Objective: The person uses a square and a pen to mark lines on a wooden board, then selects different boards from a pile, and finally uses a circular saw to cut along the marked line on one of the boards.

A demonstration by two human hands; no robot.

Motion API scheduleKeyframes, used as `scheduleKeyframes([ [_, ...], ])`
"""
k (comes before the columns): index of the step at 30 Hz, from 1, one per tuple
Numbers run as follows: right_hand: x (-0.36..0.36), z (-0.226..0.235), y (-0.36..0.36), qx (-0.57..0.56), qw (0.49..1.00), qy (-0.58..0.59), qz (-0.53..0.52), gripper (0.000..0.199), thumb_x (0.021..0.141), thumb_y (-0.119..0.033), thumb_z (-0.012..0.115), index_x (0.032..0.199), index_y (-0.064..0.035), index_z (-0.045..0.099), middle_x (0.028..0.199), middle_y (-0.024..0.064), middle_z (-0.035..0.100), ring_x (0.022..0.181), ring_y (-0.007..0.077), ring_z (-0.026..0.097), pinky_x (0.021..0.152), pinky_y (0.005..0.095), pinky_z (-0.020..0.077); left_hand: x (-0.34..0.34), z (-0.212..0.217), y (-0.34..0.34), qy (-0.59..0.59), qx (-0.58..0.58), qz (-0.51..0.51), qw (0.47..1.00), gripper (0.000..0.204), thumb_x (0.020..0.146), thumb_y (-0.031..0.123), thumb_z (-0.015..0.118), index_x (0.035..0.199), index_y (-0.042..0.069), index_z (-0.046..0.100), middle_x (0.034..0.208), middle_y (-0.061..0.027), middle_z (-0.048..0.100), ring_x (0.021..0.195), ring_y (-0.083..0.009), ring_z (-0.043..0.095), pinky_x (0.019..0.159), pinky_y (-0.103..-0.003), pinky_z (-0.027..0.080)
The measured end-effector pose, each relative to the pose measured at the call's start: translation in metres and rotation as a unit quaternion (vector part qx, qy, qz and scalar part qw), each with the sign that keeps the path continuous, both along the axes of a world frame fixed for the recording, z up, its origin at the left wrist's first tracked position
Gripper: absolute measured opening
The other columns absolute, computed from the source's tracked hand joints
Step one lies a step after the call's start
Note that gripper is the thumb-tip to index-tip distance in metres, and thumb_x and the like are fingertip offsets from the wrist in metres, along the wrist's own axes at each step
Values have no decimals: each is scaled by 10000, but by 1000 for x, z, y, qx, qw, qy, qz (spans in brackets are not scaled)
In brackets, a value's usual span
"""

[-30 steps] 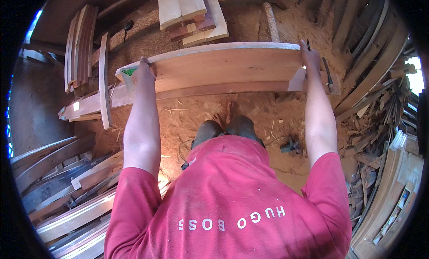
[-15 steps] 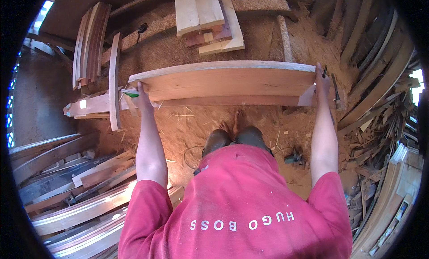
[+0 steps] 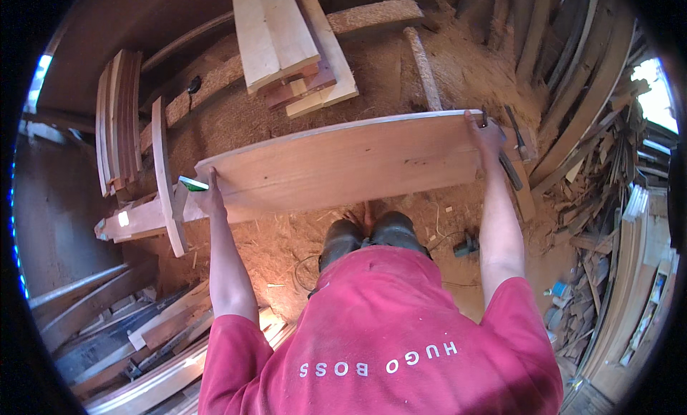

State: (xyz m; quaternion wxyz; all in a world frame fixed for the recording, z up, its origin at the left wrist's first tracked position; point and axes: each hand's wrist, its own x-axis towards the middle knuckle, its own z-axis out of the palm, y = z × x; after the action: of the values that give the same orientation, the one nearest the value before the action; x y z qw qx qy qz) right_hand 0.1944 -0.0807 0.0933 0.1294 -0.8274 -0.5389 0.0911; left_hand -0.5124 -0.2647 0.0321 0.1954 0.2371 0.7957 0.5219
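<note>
- While I watch from far off, a wide wooden board is held out past the knees.
- The left hand is clamped on its left end, the right hand on its right.
- Its long way runs left to right, right end farther out.
- White letters cross the red shirt.

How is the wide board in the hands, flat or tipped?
Tipped: the wide board shows its broad face, with its thin, pale long edge visible above.
</note>
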Motion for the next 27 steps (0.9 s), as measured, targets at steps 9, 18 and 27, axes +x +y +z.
scheduleKeyframes([
  [9, -33, -19, 9, 9, 980, 183, 77, 675, 772, -549, 764, 1190, -27, 673, 1104, 229, 699, 1080, 361, 665, 906, 451, 522, 56, -28, 77, 222, 45, -134, 965, 806, 814, 418, 795, 1366, -74, 473, 1245, -239, 611, 1143, -353, 597, 1032, -402, 431],
  [18, 21, -86, -81, 163, 970, 181, 1, 332, 906, -275, 686, 1142, -42, 688, 926, 156, 736, 855, 230, 705, 780, 343, 529, 231, 37, 47, 62, 54, -229, 970, 430, 911, 125, 697, 1201, -38, 424, 1013, -99, 482, 890, -201, 476, 794, -350, 440],
  [27, 45, -59, -223, 242, 883, 313, -252, 207, 945, -162, 661, 1026, 26, 693, 782, 12, 659, 691, 97, 594, 632, 261, 484, 363, 100, 35, -107, 26, -743, 661, 290, 756, 167, 832, 936, 44, 641, 855, -87, 591, 774, -196, 574, 677, -325, 461],
])
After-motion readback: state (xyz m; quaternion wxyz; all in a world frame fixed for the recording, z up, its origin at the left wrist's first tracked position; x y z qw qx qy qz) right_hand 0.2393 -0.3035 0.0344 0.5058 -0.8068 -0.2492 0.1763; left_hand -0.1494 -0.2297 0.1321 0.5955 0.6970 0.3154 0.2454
